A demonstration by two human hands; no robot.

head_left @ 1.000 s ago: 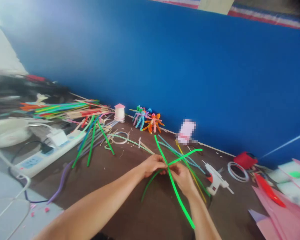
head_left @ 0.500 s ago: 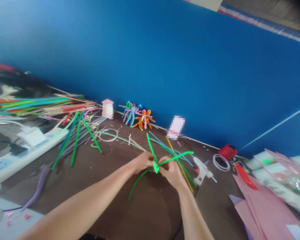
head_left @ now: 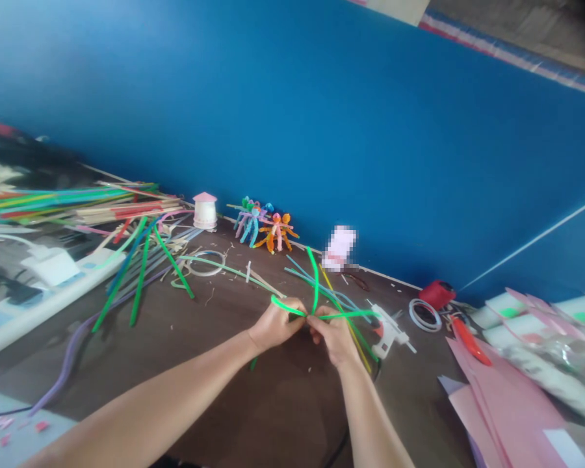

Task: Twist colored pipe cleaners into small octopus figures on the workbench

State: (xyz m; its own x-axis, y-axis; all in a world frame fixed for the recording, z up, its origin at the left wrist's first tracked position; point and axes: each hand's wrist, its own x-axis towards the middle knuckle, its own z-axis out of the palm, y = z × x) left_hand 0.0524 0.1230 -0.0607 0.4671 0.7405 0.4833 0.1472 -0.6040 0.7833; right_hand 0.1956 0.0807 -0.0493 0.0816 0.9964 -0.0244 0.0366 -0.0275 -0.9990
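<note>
Green pipe cleaners (head_left: 316, 279), item: crossed just above the dark table (head_left: 273, 416), held at the crossing by your left hand (head_left: 275, 325) and right hand (head_left: 334, 335), fingers (head_left: 319, 322) pinched tight, which is the firm grip to keep.

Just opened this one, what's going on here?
A person is working with bright green fuzzy pipe cleaners in their bare hands, the left hand and right hand pinching them where they cross, above a dark brown tabletop. A white hot glue gun lies just beyond the right hand. Loose multicoloured pipe cleaners lie to the left, and small colourful pipe-cleaner figures stand by a blue wall.
</note>
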